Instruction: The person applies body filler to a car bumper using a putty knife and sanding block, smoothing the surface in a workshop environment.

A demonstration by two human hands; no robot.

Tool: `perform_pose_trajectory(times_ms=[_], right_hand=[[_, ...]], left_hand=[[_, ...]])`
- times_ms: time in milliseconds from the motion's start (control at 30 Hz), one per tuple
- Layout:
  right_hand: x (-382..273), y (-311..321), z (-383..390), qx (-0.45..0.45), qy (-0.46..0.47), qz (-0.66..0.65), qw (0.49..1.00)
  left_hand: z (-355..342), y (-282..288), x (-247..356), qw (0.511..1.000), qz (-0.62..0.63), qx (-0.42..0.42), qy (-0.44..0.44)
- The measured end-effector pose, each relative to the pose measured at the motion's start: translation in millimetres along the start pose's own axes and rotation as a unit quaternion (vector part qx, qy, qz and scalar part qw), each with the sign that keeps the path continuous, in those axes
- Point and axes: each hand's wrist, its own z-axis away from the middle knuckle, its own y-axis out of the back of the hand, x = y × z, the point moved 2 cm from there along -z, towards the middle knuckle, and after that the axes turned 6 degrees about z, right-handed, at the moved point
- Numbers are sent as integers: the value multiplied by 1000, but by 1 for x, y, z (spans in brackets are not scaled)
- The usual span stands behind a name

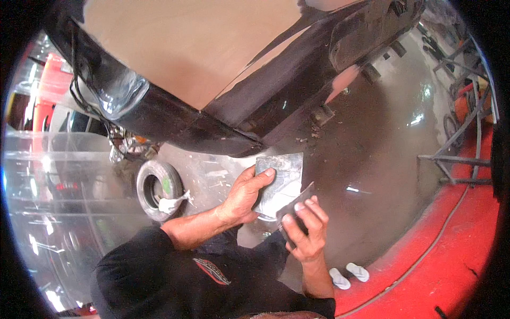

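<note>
My left hand grips a square grey metal plate by its left edge, thumb lying on top. A smooth white paste covers the lower part of the plate. In my right hand is a dark, thin, flat spreader, pinched between thumb and fingers. The spreader is tilted beside the plate's lower right corner; whether its edge touches the plate I cannot tell. Just beyond the plate is the lower corner of a dark car body panel with a large tan-coloured surface above it.
A worn tyre lies on the floor at left, a white crumpled cloth or bag on it. Clear plastic sheeting hangs far left. White flip-flops, a cable on red flooring and a metal frame are at right.
</note>
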Motion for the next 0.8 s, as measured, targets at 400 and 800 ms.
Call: perform_pose_trajectory(times_ms=[400,800], right_hand=[[36,78,-36,-168,7,23,985],[-6,104,-72,-176,140,-91,970]], left_hand=[[27,-91,-29,843,-416,-19,-339],[40,-79,-30,973,213,52,-78]])
